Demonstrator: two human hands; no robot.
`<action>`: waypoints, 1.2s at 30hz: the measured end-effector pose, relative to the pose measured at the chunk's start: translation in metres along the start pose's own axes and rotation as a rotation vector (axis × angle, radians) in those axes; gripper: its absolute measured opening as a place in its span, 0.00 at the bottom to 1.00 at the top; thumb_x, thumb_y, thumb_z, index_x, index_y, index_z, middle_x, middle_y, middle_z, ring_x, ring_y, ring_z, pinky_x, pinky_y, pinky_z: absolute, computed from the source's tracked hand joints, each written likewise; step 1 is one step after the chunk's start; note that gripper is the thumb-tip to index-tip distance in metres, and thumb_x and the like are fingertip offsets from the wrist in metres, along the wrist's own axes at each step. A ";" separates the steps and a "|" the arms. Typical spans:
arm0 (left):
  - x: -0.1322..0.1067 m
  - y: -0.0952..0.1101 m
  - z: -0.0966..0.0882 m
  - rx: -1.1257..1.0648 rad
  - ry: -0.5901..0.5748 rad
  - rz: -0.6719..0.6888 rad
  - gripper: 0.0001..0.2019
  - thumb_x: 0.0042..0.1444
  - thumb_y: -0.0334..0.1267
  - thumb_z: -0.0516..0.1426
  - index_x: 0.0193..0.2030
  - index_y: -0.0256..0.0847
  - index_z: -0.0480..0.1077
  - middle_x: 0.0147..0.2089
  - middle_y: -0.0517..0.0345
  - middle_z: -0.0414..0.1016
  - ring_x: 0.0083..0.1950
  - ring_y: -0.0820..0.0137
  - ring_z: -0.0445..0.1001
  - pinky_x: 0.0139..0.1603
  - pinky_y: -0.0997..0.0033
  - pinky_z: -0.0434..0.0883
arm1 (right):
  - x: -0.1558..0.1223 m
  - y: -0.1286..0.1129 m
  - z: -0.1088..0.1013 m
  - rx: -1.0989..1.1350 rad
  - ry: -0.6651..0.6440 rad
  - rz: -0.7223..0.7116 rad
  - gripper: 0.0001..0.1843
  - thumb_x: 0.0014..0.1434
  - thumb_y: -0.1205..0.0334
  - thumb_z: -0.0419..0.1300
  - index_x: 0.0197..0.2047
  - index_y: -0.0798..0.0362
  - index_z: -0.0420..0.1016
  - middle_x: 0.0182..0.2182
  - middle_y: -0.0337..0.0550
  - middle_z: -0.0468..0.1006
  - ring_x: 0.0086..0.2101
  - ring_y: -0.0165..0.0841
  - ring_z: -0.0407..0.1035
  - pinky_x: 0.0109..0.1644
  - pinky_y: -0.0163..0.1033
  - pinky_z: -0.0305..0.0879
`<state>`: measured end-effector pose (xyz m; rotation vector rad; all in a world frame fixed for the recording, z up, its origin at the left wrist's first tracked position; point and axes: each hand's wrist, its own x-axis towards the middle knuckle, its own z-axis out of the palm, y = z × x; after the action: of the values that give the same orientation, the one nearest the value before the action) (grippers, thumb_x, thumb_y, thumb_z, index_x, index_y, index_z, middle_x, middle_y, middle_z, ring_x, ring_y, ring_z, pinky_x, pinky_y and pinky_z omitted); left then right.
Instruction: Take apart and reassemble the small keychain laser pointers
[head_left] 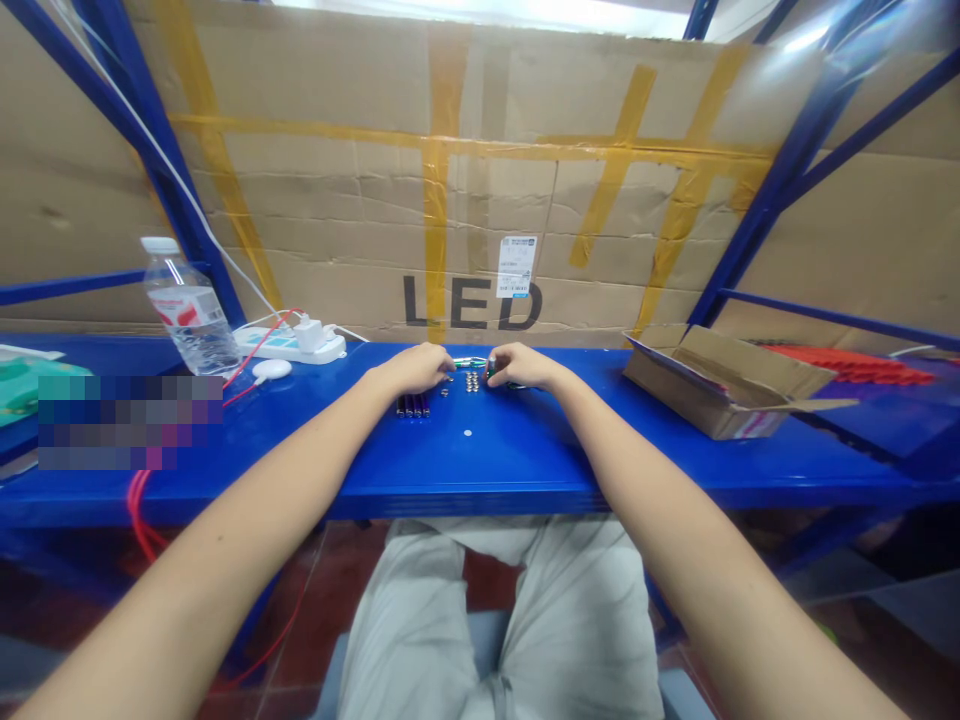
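Both my hands rest on the blue bench (525,460) at its middle, close together. My left hand (415,367) is curled, its fingertips pinching a small green-wired part (466,362) that I cannot make out well. My right hand (519,366) is also curled, fingers closed on a small dark component next to that part. Between the hands lies a cluster of small silver metal pieces (472,381). A row of dark cylindrical parts (413,406) lies just below my left hand. One small white disc (467,434) sits alone nearer to me.
A water bottle (189,310) stands at the left beside a white power strip (296,340) with red cable. An open cardboard box (720,380) sits at the right. Taped cardboard marked LED (472,200) forms the back wall between blue rack posts.
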<state>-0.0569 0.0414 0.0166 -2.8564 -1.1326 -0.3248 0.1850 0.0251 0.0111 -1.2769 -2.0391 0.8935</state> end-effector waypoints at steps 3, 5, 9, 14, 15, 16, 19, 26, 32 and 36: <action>0.003 -0.001 0.005 0.078 -0.004 0.039 0.11 0.58 0.36 0.56 0.42 0.42 0.80 0.41 0.50 0.78 0.42 0.64 0.74 0.42 0.70 0.66 | 0.001 0.001 -0.001 -0.088 -0.033 -0.001 0.12 0.41 0.68 0.69 0.29 0.54 0.70 0.24 0.36 0.75 0.27 0.31 0.68 0.32 0.35 0.62; 0.006 0.000 0.006 0.119 0.003 0.083 0.11 0.59 0.35 0.56 0.39 0.42 0.81 0.41 0.50 0.77 0.42 0.64 0.74 0.42 0.69 0.65 | 0.001 0.000 -0.001 -0.080 -0.048 -0.030 0.11 0.42 0.67 0.68 0.31 0.54 0.72 0.24 0.35 0.75 0.27 0.30 0.67 0.32 0.34 0.61; 0.010 0.001 0.009 0.167 0.013 0.117 0.11 0.58 0.31 0.55 0.36 0.42 0.81 0.43 0.51 0.77 0.45 0.63 0.73 0.44 0.67 0.65 | 0.000 -0.003 -0.001 -0.127 -0.109 -0.067 0.12 0.41 0.68 0.67 0.33 0.55 0.75 0.25 0.36 0.75 0.29 0.30 0.67 0.34 0.34 0.62; 0.012 0.002 0.010 0.150 0.011 0.074 0.09 0.56 0.29 0.56 0.35 0.39 0.79 0.44 0.50 0.77 0.47 0.62 0.72 0.46 0.66 0.65 | -0.001 -0.004 -0.001 -0.159 -0.183 -0.114 0.12 0.40 0.70 0.65 0.33 0.55 0.77 0.29 0.36 0.78 0.31 0.30 0.68 0.36 0.33 0.63; 0.011 0.002 0.009 0.137 0.010 0.068 0.09 0.55 0.29 0.56 0.35 0.39 0.78 0.44 0.50 0.77 0.47 0.62 0.72 0.46 0.66 0.66 | 0.000 -0.004 -0.002 -0.164 -0.190 -0.123 0.12 0.40 0.70 0.65 0.33 0.55 0.78 0.29 0.36 0.77 0.31 0.30 0.68 0.36 0.33 0.63; 0.011 0.003 0.009 0.119 0.008 0.064 0.08 0.55 0.29 0.56 0.35 0.40 0.78 0.44 0.51 0.77 0.47 0.62 0.72 0.47 0.67 0.66 | 0.000 -0.005 -0.002 -0.170 -0.194 -0.130 0.12 0.40 0.70 0.65 0.33 0.55 0.78 0.28 0.36 0.77 0.30 0.30 0.68 0.35 0.33 0.63; 0.009 0.006 0.005 0.046 -0.004 0.032 0.07 0.54 0.29 0.57 0.35 0.40 0.78 0.41 0.52 0.78 0.46 0.62 0.73 0.45 0.68 0.67 | 0.000 -0.005 -0.001 -0.188 -0.199 -0.140 0.13 0.40 0.70 0.65 0.33 0.55 0.78 0.28 0.36 0.78 0.30 0.29 0.68 0.36 0.33 0.62; 0.006 0.010 0.000 -0.059 -0.072 -0.030 0.09 0.52 0.28 0.59 0.35 0.41 0.80 0.37 0.53 0.80 0.41 0.65 0.76 0.41 0.70 0.68 | -0.002 -0.008 0.000 -0.201 -0.192 -0.115 0.13 0.40 0.70 0.65 0.33 0.55 0.78 0.28 0.36 0.78 0.31 0.30 0.69 0.37 0.33 0.63; 0.003 0.020 -0.005 -0.122 0.140 0.021 0.07 0.53 0.29 0.60 0.36 0.40 0.80 0.37 0.53 0.80 0.41 0.66 0.75 0.42 0.69 0.69 | -0.005 -0.010 -0.001 -0.206 -0.182 -0.101 0.12 0.41 0.70 0.64 0.34 0.55 0.77 0.29 0.37 0.78 0.31 0.30 0.69 0.37 0.34 0.63; 0.001 0.036 -0.015 -0.281 0.399 0.095 0.06 0.56 0.31 0.60 0.38 0.41 0.79 0.38 0.56 0.81 0.44 0.67 0.75 0.48 0.68 0.70 | -0.004 -0.007 -0.001 -0.223 -0.150 -0.093 0.11 0.42 0.68 0.65 0.34 0.55 0.76 0.28 0.38 0.77 0.32 0.31 0.69 0.36 0.34 0.63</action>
<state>-0.0345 0.0142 0.0326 -2.8620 -0.9328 -1.0668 0.1837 0.0195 0.0167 -1.2494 -2.3499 0.7556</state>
